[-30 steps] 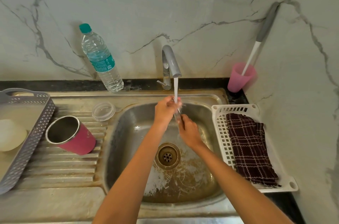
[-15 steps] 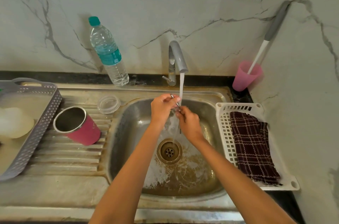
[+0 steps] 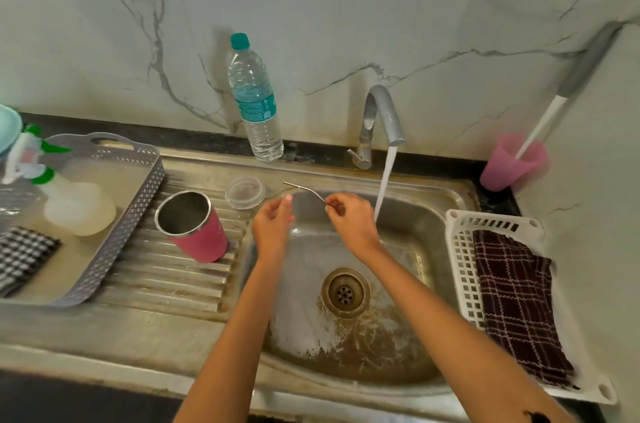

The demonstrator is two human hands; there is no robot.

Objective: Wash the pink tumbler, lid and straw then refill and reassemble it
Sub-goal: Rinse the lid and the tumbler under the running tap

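One thin bent metal straw point(image 3: 303, 187) pinched by right hand point(image 3: 351, 225) (left hand point(image 3: 273, 225) loose, empty).

The tumbler point(image 3: 197, 228) sits on the drainboard point(image 3: 166, 280) left of the sink basin point(image 3: 408, 235), the lid point(image 3: 245, 192) just behind it, a tray point(image 3: 138, 215) holding a spray bottle point(image 3: 69, 201) further left. Behind the basin stand the faucet point(image 3: 381, 111) and, to its left, a water bottle point(image 3: 258, 104). Right of the basin a basket point(image 3: 460, 267) holds a cloth point(image 3: 516, 301), a cup point(image 3: 509, 163) behind it.

Head view, close, looking down into sink point(image 3: 408, 384).
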